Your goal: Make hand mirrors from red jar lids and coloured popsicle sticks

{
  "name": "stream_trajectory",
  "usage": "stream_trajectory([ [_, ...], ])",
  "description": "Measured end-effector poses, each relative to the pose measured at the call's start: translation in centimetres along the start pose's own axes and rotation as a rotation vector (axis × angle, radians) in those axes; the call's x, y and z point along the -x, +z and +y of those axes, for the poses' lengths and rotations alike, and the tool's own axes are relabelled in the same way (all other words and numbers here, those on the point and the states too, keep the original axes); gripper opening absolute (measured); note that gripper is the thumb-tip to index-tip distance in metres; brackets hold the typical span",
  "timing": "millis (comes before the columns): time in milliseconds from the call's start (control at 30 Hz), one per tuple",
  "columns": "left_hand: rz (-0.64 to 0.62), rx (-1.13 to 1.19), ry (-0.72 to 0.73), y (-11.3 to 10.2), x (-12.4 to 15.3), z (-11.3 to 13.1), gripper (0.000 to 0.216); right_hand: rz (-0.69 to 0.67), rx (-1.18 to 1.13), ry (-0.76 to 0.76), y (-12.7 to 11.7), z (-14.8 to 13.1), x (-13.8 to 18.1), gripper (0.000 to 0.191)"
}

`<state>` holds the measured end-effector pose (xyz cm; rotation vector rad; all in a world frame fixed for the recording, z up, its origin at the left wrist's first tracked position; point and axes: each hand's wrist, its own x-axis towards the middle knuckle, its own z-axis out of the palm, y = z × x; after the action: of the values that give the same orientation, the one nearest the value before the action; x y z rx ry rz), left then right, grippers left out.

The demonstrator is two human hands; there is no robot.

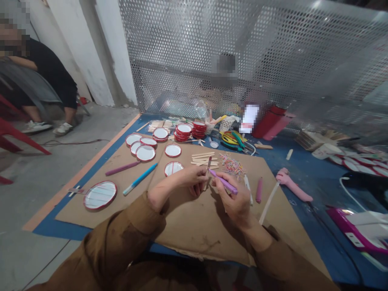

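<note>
My left hand (197, 178) is closed on a small wooden craft stick (209, 161), held upright with its upper end coloured dark red. In my right hand (235, 199) is a purple marker (223, 182), its tip close to the stick; I cannot tell whether they touch. Just beyond my hands lie plain craft sticks (203, 155) and a heap of coloured rubber bands (233, 165). A red-rimmed round lid (173, 168) sits partly behind my left wrist. To the left are a blue marker (140, 179) and a lid with a stick handle (100, 195).
Cardboard (188, 230) covers the blue table. Stacked red-rimmed lids (183, 130), pliers (233, 141), a phone (250, 118) and a red bottle (269, 121) line the back, before a perforated metal panel (188, 52). A pink glue gun (293, 186) lies right. Another person (50, 68) sits far left.
</note>
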<state>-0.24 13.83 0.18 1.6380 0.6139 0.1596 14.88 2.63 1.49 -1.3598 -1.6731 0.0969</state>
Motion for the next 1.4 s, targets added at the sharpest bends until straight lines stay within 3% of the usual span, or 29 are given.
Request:
stream_trajectory([
  [200, 0.016, -0.012, 0.024, 0.1, 0.2, 0.3, 0.019, 0.019, 0.000, 0.061, 0.1, 0.1, 0.1, 0.021],
  [1400, 0.002, -0.029, 0.048, -0.1, -0.2, -0.8, 0.016, 0.020, 0.030, 0.049, -0.1, -0.2, -0.2, 0.022],
])
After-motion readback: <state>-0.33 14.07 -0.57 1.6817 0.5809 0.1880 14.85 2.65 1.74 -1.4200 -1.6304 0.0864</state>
